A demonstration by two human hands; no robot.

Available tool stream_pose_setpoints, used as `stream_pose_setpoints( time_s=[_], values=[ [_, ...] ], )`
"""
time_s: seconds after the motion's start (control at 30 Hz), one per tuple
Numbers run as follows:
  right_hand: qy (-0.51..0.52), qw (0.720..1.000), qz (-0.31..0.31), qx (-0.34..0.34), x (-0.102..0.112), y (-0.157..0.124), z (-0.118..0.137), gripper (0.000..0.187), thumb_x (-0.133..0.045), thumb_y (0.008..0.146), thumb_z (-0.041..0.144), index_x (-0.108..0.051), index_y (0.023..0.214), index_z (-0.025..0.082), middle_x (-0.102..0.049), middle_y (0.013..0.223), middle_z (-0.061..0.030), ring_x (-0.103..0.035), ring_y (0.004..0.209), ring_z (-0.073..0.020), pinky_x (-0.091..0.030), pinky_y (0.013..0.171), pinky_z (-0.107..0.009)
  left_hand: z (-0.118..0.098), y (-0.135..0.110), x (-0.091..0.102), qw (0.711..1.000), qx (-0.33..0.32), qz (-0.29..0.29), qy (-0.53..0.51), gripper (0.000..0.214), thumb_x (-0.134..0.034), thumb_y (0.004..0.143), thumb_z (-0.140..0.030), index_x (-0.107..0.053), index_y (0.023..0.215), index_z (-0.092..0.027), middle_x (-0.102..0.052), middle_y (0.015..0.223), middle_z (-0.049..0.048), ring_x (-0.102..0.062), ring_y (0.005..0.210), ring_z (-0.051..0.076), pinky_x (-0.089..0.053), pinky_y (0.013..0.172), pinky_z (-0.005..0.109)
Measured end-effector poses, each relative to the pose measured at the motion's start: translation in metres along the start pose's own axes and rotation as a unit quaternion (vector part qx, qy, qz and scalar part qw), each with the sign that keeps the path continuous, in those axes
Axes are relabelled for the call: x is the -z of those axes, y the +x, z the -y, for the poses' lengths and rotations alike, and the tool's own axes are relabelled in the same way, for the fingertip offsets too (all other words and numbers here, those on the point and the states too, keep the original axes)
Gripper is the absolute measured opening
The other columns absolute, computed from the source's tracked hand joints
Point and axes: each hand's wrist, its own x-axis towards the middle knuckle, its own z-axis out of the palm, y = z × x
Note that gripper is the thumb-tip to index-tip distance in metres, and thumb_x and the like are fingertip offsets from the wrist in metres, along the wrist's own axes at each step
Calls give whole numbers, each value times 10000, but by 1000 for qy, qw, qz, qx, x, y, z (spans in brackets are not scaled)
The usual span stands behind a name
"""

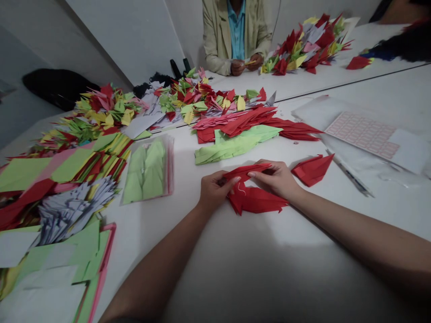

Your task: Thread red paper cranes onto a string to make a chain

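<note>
Handling of folded paper at a table [185, 184]. The left hand [214, 189] pinches one end of a red paper piece [243, 170] between thumb and fingers; the piece spans the middle of the table, between the hands. The right hand [274, 178] grips the other end, its thumb laid over the paper. Good practice would probably be even thumb pressure, layers kept aligned, and pointed ends left uncrumpled.

Surroundings, left to right: flat sheets [59, 255] lie toward the near left corner, with a white bundle [77, 204] beyond. A clear packet [146, 172] of green pieces follows. A multicoloured heap [198, 96] lies along the far edge; nearer are a green stack [239, 142] and a red stack [251, 121]. Directly below the grip, a second red piece [257, 200] with a white thread [241, 189] is the likeliest obstruction; whether it joins the held one cannot be told. Toward the right edge, a lone red piece [314, 170] and a pen [350, 172] lie near the right forearm, a printed sheet [360, 134] beyond.
</note>
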Motion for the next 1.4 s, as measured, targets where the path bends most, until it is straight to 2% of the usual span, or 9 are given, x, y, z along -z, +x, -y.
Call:
stream_pose_setpoints(
  time_s=[0.17,0.37,0.47,0.6,0.7,0.8,1.07,1.23,1.4],
  values=[
    [-38,998,41,-24,0,0,2,288,-742,739,451,-684,806,177,-673,802,-32,-598,738,-177,-475,692,-312,-3,-3,-2,998,23,32,-44,231,-709,807,-385,-692,862,-162,-707,592,16,-699,565,177,-552,533,238],
    [-24,999,45,-19,-1,-1,2,250,-735,751,420,-661,757,182,-617,697,4,-535,624,-140,-432,602,-292,2,-2,-3,996,31,30,-82,234,-744,773,-368,-703,867,-158,-739,685,36,-725,646,185,-593,592,247],
    [-49,998,39,-6,-1,0,2,223,-736,758,399,-679,766,183,-621,721,-7,-557,658,-151,-440,623,-299,4,-2,-3,996,9,26,-83,238,-756,762,-349,-726,906,-161,-753,766,49,-733,728,193,-600,637,256],
    [-123,991,-13,55,1,0,1,225,-715,784,418,-683,817,198,-647,861,-51,-600,801,-197,-472,718,-339,5,-2,1,997,-73,-18,6,152,-719,796,-267,-762,934,-217,-762,857,34,-725,805,182,-599,751,281],
    [-214,963,-80,140,4,-1,1,357,-745,759,432,-658,1045,235,-636,1033,-79,-584,983,-247,-475,829,-387,6,-2,5,989,-125,-60,57,206,-679,817,-206,-752,1002,-263,-753,975,18,-715,920,197,-588,877,334],
    [-291,926,-98,222,4,-5,4,481,-756,755,429,-608,1184,268,-605,1133,-98,-543,1111,-281,-449,940,-440,6,-2,6,983,-149,-69,83,241,-658,828,-183,-740,1032,-283,-740,1027,9,-707,965,209,-581,927,384],
    [-371,850,-51,371,2,-8,2,329,-736,800,346,-656,1115,297,-668,1042,-51,-612,984,-230,-434,931,-442,12,-3,3,950,-277,-22,144,287,-639,831,-111,-721,1060,-264,-734,1062,4,-712,963,174,-584,922,316],
    [-383,835,-13,396,3,-8,-2,205,-716,823,277,-687,1025,261,-693,955,-30,-629,907,-193,-413,961,-445,12,-3,3,929,-314,19,196,215,-641,838,-105,-731,988,-230,-738,1055,12,-719,934,154,-583,878,247],
    [-385,826,-3,412,1,-10,1,124,-701,833,222,-685,953,252,-713,912,-5,-630,875,-172,-392,982,-439,7,-3,2,913,-354,25,200,224,-637,851,-122,-713,1031,-230,-739,1049,20,-720,932,149,-591,867,241]
  ],
)
